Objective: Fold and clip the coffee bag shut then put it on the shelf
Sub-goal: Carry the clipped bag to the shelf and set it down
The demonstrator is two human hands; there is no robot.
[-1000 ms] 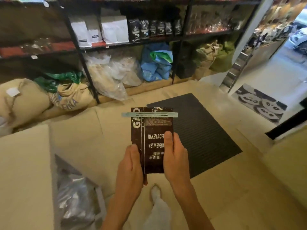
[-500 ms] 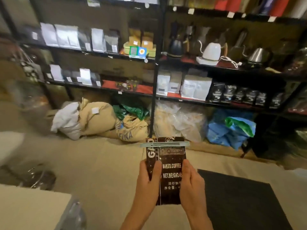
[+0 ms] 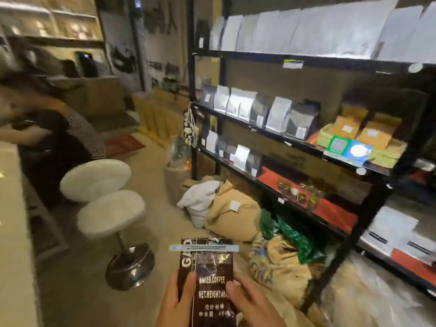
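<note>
While gripped upright at lower centre by the left hand and right hand, one dark glossy coffee bag is seen, one pale blue clip across its folded top. With thumbs pressing smooth foil, a slip is judged possible. Farther left, two white round stools stand; right, one black metal shelf.

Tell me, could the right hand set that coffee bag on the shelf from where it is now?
Probably not yet. The right hand and left hand both grip the clipped coffee bag low down, while the shelf stands farther off, with sacks on the floor between.
</note>
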